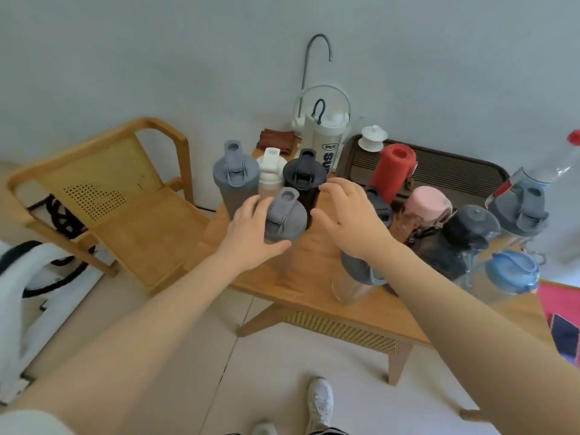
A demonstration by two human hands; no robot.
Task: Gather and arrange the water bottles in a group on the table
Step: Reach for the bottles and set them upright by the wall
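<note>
Left hand (251, 222) wraps its grip round the lid end of a grey shaker bottle (285, 215), thumb under and fingers on the far side, clamped on it; likely setting it in with the cluster at the left end of the table (301, 287); that cluster is a taller grey bottle (231, 174), a white bottle (270, 171) and a black bottle (303, 178), standing close together, probably the group being built; right hand (348, 216) hovers just beside the black bottle, fingers spread and apart, holding nothing, seemingly ready to steady or nudge; rest of the bottles sit well apart to the right, not yet gathered: red bottle (396, 172) on a dark tray (445, 174), pink-lidded bottle (428, 204), dark bottle (469, 233), blue-lidded bottle (511, 271), grey-lidded clear bottle (521, 211); tall white PER bottle (324, 142) at the back near the wall; hard to tell: whether the held bottle's base touches the table, hand and lid hide it; a clear grey-lidded bottle (356, 279) under the right forearm is mostly covered; another dark lid behind the right hand is barely visible; a clear plastic bottle (561, 166) at the right edge is cut off; wide lens bends everything, bottle tilt unreliable.
</note>
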